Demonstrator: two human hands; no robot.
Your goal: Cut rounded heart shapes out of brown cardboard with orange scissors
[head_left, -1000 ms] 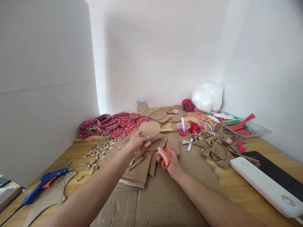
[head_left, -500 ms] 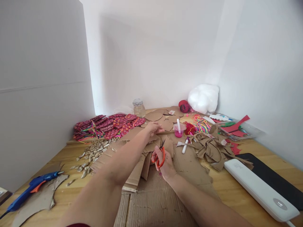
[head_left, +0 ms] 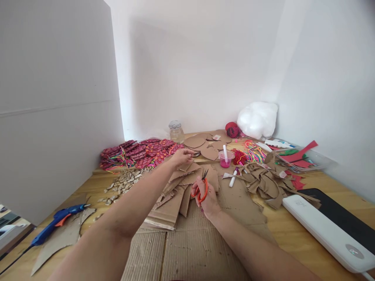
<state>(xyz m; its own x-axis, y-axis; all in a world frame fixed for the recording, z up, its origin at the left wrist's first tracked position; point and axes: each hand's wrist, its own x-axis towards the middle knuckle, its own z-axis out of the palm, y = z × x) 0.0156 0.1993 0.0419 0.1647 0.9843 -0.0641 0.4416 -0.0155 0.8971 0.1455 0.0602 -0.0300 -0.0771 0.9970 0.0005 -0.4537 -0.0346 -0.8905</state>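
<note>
closest to the person, a flat cardboard sheet (head_left: 202, 249) covered part of the wooden table (head_left: 288, 230). off to the left i could see a blue glue gun (head_left: 52, 224) lying on a ragged cardboard scrap (head_left: 55, 246); on the other side a long white device (head_left: 325, 230) lay along a black pad (head_left: 348, 222). over the sheet, the right hand (head_left: 208, 202) had its fingers curled around the orange handles of the scissors (head_left: 206, 191), whose dark blades pointed away from the person. just beyond, cut cardboard pieces (head_left: 167, 211) lay in an untidy stack, some leaning over others. pale seed-like bits (head_left: 124, 181) were scattered left of them, and curled cardboard strips (head_left: 265, 179) were heaped to the right. the left hand (head_left: 182, 157) was stretched out farther, above the back of the stack, fingers bent and close to one another; i couldn't tell whether they pinched anything. past it, cardboard discs (head_left: 195, 141) overlapped near a small cup of pink stuff (head_left: 225, 163). maroon patterned pieces (head_left: 146, 153) lay in a heap to the left, by a lidded jar (head_left: 177, 136). farthest back, red yarn (head_left: 232, 130) sat just beside a puffy white bundle (head_left: 258, 121).
</note>
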